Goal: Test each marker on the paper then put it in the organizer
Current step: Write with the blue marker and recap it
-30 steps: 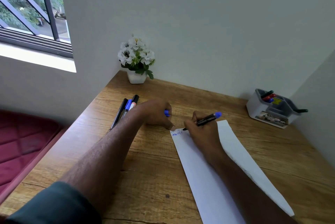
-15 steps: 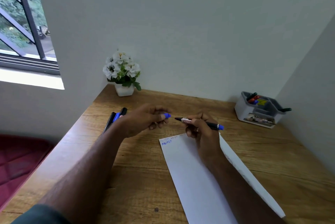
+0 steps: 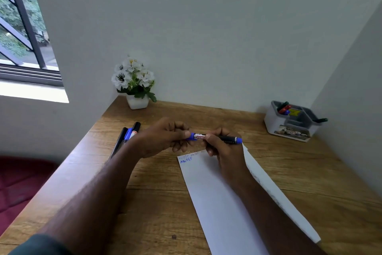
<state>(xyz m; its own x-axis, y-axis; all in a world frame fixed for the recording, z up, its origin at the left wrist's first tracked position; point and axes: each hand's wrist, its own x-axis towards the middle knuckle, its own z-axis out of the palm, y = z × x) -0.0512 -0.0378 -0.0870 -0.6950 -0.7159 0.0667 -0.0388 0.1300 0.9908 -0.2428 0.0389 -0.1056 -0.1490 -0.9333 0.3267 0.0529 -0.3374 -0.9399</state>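
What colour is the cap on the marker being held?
Blue; the cap shows best in the head view.

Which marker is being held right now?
The blue marker, gripped in both hands above the paper; the other markers lie on the desk or stand in the organizer.

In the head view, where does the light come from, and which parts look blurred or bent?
Head view: daylight enters from the window at left, its sill overexposed; the wide lens bends the wall edges; the left hand is slightly motion-blurred; the writing on the paper stays only partly legible.
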